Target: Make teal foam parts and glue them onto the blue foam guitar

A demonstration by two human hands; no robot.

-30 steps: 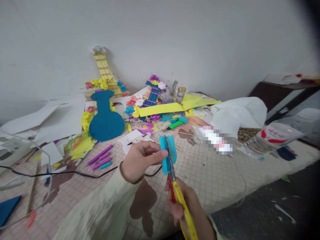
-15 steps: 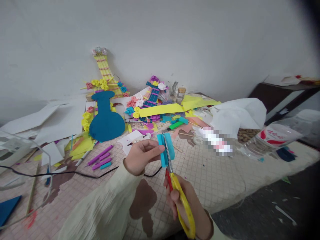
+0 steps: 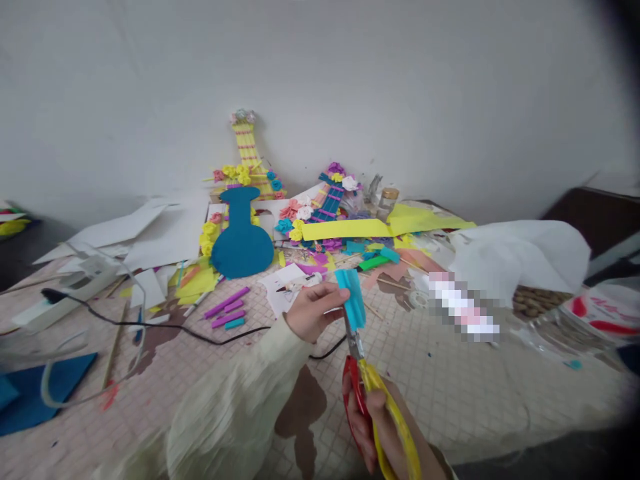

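Between thumb and fingers, my left hand (image 3: pixel 316 310) pinches a folded strip of light blue paper (image 3: pixel 351 298), held upright above the table. My right hand (image 3: pixel 383 417) grips a pair of scissors (image 3: pixel 361 373) with one red and one yellow handle. Their blades point up at the paper's lower part and are partly hidden behind it. Beyond my left hand lie a white sheet and a small white glue bottle (image 3: pixel 310 280).
A blue vase-shaped cutout (image 3: pixel 243 247) stands before paper-flower decorations (image 3: pixel 245 150) by the wall. Purple paper rolls (image 3: pixel 227 303) lie left. A black cable (image 3: pixel 185 327) crosses the table. A yellow strip (image 3: pixel 347 230), a green marker (image 3: pixel 375 260) and a plastic bottle (image 3: pixel 575 327) are farther right.
The view has swung left, so things appear farther right. The scissors' handles have spread wider, and their blades have shifted from in front of the paper to its lower edge.
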